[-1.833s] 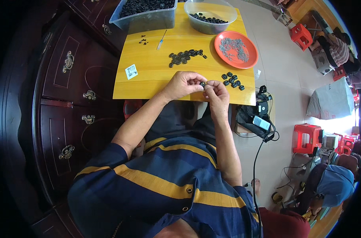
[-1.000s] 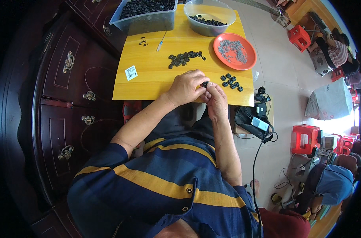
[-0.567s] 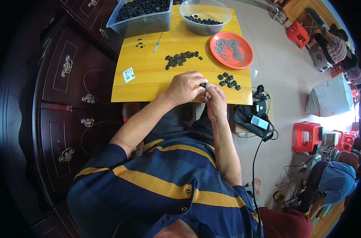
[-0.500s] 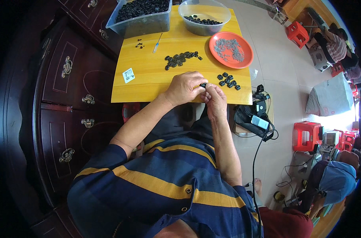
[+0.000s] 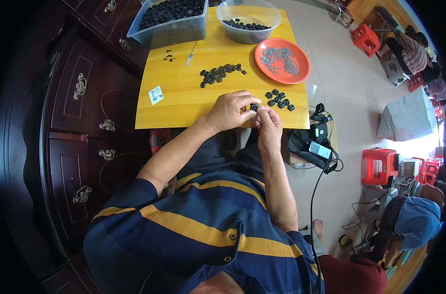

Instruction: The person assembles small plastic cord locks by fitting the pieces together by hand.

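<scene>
My left grip [image 5: 230, 110] and right grip [image 5: 270, 128] pinch a black piece [image 5: 253, 107], now more exposed! Right of them, the cluster [image 5: 281, 105] sits unchanged.

The room is bright. The strongest light is on the right side of the frame, where the floor [image 5: 419, 146] glows so white that it hides small details. A soft shine sits on the yellow wooden table [image 5: 176, 110] at the top middle. The wooden cabinet [image 5: 68, 161] on the left is dark, but its metal handles [image 5: 81, 85] gleam. Straight lines bend near the round, black edges. The small black piece [image 5: 253, 107] looks too tiny to see well.
</scene>
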A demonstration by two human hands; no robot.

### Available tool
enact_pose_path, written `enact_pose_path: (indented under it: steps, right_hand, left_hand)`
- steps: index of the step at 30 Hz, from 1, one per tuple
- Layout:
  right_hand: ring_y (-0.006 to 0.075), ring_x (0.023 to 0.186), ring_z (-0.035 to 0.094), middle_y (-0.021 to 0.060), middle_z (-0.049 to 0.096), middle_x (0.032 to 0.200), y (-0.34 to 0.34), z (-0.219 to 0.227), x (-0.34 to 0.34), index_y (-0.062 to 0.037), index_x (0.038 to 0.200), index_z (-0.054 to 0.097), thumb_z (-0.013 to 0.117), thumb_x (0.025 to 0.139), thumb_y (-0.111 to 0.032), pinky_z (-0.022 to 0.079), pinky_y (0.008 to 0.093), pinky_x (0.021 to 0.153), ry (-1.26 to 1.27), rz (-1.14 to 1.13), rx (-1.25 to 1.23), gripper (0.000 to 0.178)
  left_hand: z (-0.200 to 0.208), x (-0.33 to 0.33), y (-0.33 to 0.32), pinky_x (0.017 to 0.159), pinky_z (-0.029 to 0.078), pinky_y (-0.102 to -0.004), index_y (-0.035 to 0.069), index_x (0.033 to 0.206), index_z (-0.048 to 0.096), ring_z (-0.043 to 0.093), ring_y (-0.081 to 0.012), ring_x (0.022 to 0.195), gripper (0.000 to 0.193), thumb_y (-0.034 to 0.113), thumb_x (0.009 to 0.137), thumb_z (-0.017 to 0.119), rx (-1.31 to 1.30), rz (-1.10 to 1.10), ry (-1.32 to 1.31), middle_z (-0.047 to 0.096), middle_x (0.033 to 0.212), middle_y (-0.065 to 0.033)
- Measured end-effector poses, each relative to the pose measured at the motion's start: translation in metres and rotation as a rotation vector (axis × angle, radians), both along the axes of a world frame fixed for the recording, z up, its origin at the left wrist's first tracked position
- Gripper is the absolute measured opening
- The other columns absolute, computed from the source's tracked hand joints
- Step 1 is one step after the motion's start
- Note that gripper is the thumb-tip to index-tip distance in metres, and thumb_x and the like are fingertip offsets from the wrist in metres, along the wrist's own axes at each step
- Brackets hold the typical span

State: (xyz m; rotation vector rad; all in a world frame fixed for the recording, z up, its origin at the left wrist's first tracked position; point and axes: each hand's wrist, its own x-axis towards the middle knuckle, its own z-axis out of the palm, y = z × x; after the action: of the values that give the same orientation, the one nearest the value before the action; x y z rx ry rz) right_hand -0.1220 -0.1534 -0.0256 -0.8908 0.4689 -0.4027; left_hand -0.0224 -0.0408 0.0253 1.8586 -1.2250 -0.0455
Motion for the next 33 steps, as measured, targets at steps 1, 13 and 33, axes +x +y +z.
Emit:
enact_pose_path:
  steps: [1, 13, 33]
  right_hand:
    - [0.0053, 0.065, 0.048, -0.0024, 0.059, 0.074, 0.000, 0.000, -0.001, -0.0024, 0.092, 0.066, 0.063, 0.093, -0.016, 0.037, 0.0199, 0.061, 0.000, -0.002, -0.001, 0.014]
    - [0.0050, 0.067, 0.052, -0.0030, 0.060, 0.077, -0.015, 0.007, -0.010, -0.0017, 0.093, 0.065, 0.062, 0.094, -0.016, 0.039, 0.0193, 0.061, 0.002, -0.032, -0.093, 0.015]
    - [0.0309, 0.072, 0.069, 0.0144, 0.070, 0.077, -0.106, 0.013, 0.004, -0.0052, 0.094, 0.069, 0.063, 0.088, -0.024, 0.053, 0.0404, 0.067, 0.626, -0.172, -1.356, 0.021]
  left_hand:
    - [-0.001, 0.000, -0.001, 0.065, 0.053, -0.0312, 0.003, 0.099, 0.068, 0.065, -0.0234, 0.074, 0.024, 0.007, 0.077, 0.074, -0.001, -0.002, 0.000, 0.066, 0.087, -0.0108]
    - [-0.003, -0.001, -0.016, 0.062, 0.052, -0.0304, 0.004, 0.098, 0.069, 0.064, -0.0204, 0.067, 0.024, 0.008, 0.076, 0.076, -0.076, -0.073, -0.069, 0.066, 0.083, -0.0087]
    - [-0.036, 0.058, 0.024, 0.066, 0.052, -0.0366, 0.004, 0.115, 0.062, 0.064, -0.0260, 0.072, 0.036, 0.012, 0.081, 0.068, 0.149, 0.364, -0.018, 0.065, 0.081, -0.0100]
